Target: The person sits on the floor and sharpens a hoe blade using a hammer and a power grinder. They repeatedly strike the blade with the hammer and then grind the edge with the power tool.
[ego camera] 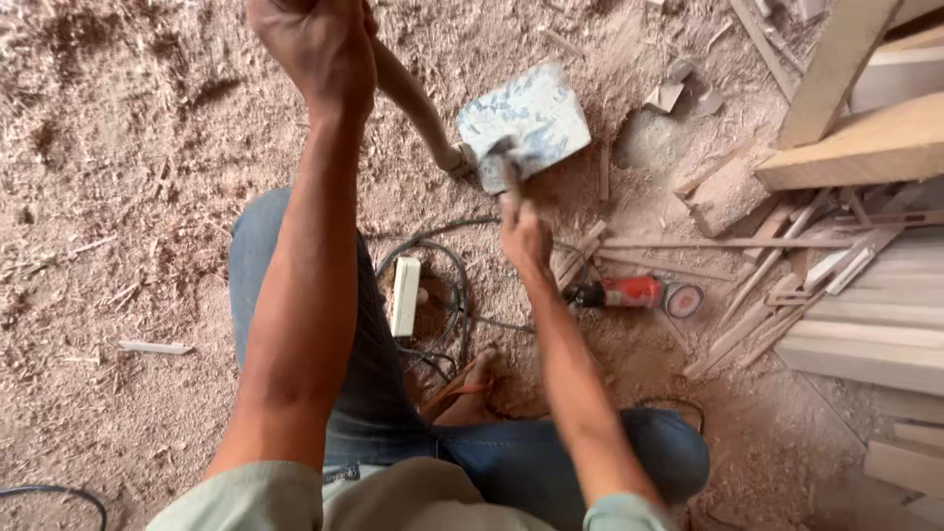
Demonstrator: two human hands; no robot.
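Note:
My left hand (pixel 313 44) is closed around the top of a long wooden handle (pixel 418 103) that slants down to a flat, paint-spattered metal blade (pixel 526 118). Where the handle meets the blade, my right hand (pixel 526 236) pinches a small dark piece (pixel 509 177) and holds it against the socket. My legs in blue jeans (pixel 393 393) and a sandalled foot (pixel 472 388) are below the tool.
Sawdust covers the ground. A red angle grinder (pixel 639 292) lies right of my right hand. A white power strip (pixel 404 295) with black cables (pixel 454 295) sits by my foot. Wooden planks (pixel 865 147) and offcut strips (pixel 767 295) pile up on the right.

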